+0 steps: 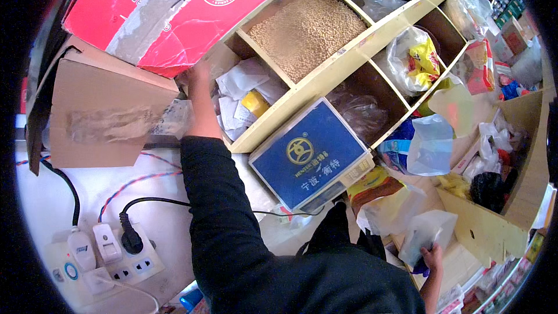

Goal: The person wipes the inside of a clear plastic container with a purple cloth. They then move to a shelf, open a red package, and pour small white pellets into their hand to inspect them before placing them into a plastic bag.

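My left hand (194, 76) is raised at the lower corner of a red cardboard box (174, 22) patched with grey tape. Its fingers are blurred and partly hidden there, so their hold is unclear. Beside the wrist, a wooden compartment holds crumpled papers (242, 80) and a yellow packet. At the lower right, my right hand (431, 256) grips a pale, translucent plastic bag (425, 235) above an open cardboard box. Between my arms, a blue box (309, 152) with gold print leans on the edge of the divided wooden bin.
The divided wooden bin (301, 76) holds yellowish beans (309, 26) and plastic bags. A brown cardboard flap (104, 113) hangs at the left. Below it, a power strip (135, 266) carries plugs and cords, one crossing under my left sleeve. Bagged goods fill the right side.
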The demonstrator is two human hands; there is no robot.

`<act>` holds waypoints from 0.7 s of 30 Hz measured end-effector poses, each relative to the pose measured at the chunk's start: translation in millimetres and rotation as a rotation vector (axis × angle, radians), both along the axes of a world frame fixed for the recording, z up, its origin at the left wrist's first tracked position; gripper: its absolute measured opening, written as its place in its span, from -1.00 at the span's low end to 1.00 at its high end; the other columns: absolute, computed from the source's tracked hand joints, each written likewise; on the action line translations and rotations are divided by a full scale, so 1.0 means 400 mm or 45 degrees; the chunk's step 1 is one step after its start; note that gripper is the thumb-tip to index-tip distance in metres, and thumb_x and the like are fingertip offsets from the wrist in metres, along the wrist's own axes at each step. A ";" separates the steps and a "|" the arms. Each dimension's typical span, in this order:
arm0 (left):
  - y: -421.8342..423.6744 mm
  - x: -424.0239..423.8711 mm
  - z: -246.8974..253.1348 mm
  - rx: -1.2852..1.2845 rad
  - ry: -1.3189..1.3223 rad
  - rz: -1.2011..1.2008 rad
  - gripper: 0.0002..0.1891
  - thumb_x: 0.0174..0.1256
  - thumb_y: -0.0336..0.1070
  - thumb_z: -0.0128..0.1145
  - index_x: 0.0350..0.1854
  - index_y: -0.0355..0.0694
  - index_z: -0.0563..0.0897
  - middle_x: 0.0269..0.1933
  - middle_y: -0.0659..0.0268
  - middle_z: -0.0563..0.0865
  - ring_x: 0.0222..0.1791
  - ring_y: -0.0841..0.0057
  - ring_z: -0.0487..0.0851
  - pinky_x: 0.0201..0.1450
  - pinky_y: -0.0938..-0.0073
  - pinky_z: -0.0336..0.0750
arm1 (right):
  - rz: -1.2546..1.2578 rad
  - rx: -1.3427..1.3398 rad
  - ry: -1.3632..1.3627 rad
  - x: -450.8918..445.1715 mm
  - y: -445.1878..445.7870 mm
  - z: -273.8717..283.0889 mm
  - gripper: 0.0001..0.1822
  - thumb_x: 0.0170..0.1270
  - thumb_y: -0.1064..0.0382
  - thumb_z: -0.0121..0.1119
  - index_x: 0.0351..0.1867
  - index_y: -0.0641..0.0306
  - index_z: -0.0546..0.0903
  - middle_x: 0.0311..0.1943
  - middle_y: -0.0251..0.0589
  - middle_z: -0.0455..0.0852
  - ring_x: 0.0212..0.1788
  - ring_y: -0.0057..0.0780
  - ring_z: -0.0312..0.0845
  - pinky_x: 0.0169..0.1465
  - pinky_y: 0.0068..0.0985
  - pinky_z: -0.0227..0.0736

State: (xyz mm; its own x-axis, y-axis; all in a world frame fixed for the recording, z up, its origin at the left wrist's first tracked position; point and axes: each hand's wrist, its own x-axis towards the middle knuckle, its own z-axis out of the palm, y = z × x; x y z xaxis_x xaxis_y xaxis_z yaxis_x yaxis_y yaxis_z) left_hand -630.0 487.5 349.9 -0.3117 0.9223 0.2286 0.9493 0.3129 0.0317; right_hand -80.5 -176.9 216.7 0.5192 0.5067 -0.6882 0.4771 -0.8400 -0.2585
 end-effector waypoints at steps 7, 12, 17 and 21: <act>-0.002 -0.074 -0.147 0.457 0.296 -0.047 -0.38 0.00 -0.16 0.17 0.17 -0.24 0.35 0.24 0.00 0.36 0.30 0.00 0.19 0.30 -0.26 -0.13 | 0.099 0.074 -0.039 0.032 0.002 -0.043 -0.72 -0.08 0.33 0.26 -0.30 0.44 0.58 -0.47 -0.08 0.68 -0.40 -0.30 0.60 -0.26 -0.35 0.47; -0.134 0.083 -0.232 0.674 0.313 -0.281 -0.53 -0.03 -0.34 0.10 0.01 -0.28 0.38 0.14 0.00 0.42 0.30 0.07 0.22 0.34 -0.26 -0.23 | 0.049 0.078 0.038 0.030 0.054 -0.033 -0.70 -0.07 0.30 0.29 -0.29 0.45 0.58 -0.45 -0.05 0.69 -0.38 -0.32 0.60 -0.25 -0.36 0.46; -0.188 0.070 -0.275 0.534 0.243 -0.248 -0.47 -0.01 -0.37 0.08 0.10 -0.30 0.33 0.21 -0.03 0.38 0.35 0.05 0.15 0.35 -0.26 -0.33 | 0.091 0.090 0.069 0.004 0.128 0.029 -0.72 -0.06 0.31 0.27 -0.30 0.45 0.58 -0.45 -0.08 0.68 -0.37 -0.38 0.59 -0.23 -0.38 0.46; -0.186 0.038 -0.286 0.452 0.345 -0.211 -0.28 -0.12 -0.25 0.21 0.20 -0.27 0.27 0.31 -0.04 0.25 0.39 0.04 0.06 0.35 -0.25 -0.29 | -0.033 0.172 0.106 0.038 0.061 -0.028 -0.75 -0.06 0.35 0.25 -0.31 0.44 0.58 -0.47 -0.15 0.67 -0.38 -0.39 0.56 -0.23 -0.38 0.45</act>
State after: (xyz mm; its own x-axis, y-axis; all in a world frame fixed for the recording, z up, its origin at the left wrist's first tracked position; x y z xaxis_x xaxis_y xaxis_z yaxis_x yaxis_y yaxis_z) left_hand -614.9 412.9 235.4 -0.0528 0.8048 0.5912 0.9743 0.1714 -0.1464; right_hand -65.5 -152.5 205.6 0.4770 0.5848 -0.6561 0.4279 -0.8066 -0.4079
